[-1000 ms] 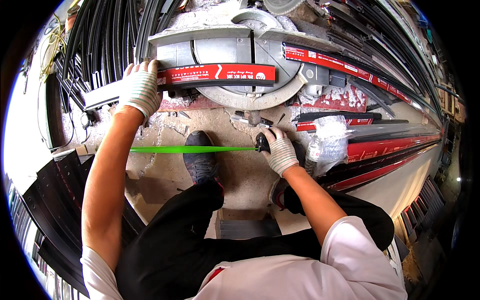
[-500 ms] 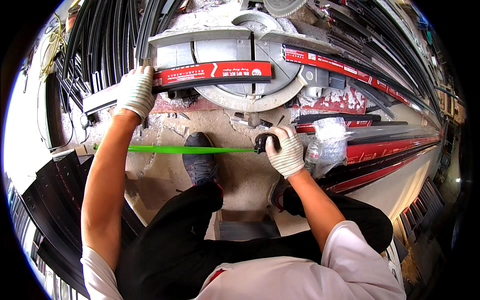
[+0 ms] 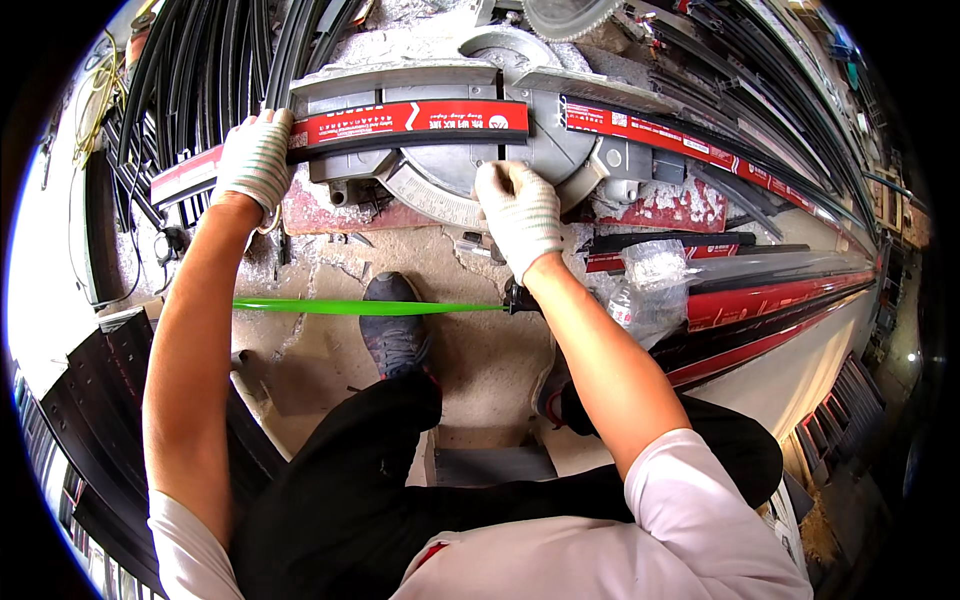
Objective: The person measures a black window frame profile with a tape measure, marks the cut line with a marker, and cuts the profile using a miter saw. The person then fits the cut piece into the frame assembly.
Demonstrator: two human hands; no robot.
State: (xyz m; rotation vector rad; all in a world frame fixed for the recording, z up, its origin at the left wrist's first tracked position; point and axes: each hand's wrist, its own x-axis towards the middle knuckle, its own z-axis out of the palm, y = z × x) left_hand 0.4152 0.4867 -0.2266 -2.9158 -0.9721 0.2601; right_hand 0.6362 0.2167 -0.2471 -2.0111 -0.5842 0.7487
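Note:
My left hand [image 3: 255,158], in a striped knitted glove, is closed around a long dark profile strip [image 3: 470,138] faced with red printed film. The strip lies across the round metal table of a mitre saw [image 3: 440,185], close to the fence. Over the table's front edge is my right hand [image 3: 522,212], gloved too, with curled fingers. What they hold, if anything, is hidden. Below it, a black tape measure [image 3: 520,298] sits partly behind my right forearm, its green blade [image 3: 370,306] drawn out leftward above my shoe.
A second red-faced strip [image 3: 660,137] lies on the saw's right side. The toothed saw blade [image 3: 572,12] shows at the top. Bundled dark strips [image 3: 205,85] fill the upper left. Plastic-wrapped strips [image 3: 770,300] lie at right, and dark profiles [image 3: 110,400] are stacked at lower left.
My right hand has left the tape measure and moved up to the saw's front edge. The strip under my left hand has shifted toward the fence and slightly left.

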